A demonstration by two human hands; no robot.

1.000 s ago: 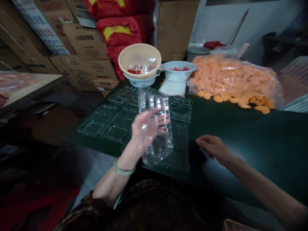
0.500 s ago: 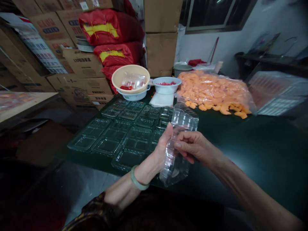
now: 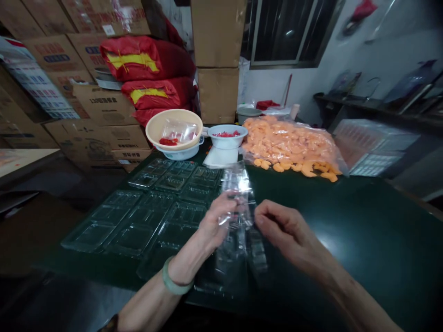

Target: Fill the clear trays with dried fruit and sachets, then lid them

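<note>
While my left hand (image 3: 216, 223) is pinching a clear plastic blister tray (image 3: 237, 193) upright over the dark green table (image 3: 349, 240), the right hand (image 3: 289, 233) is hanging just beside it, fingertips (image 3: 260, 220) bunched together, can't tell if touching, with more clear trays (image 3: 138, 226) lying nearby.

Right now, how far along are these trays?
Done: clear plastic trays lie spread on the green table, looking empty. In hand: the left hand holds another tray, the right hand at its edge. Remaining: orange pieces sit bagged, red bits in the white bowl.
</note>
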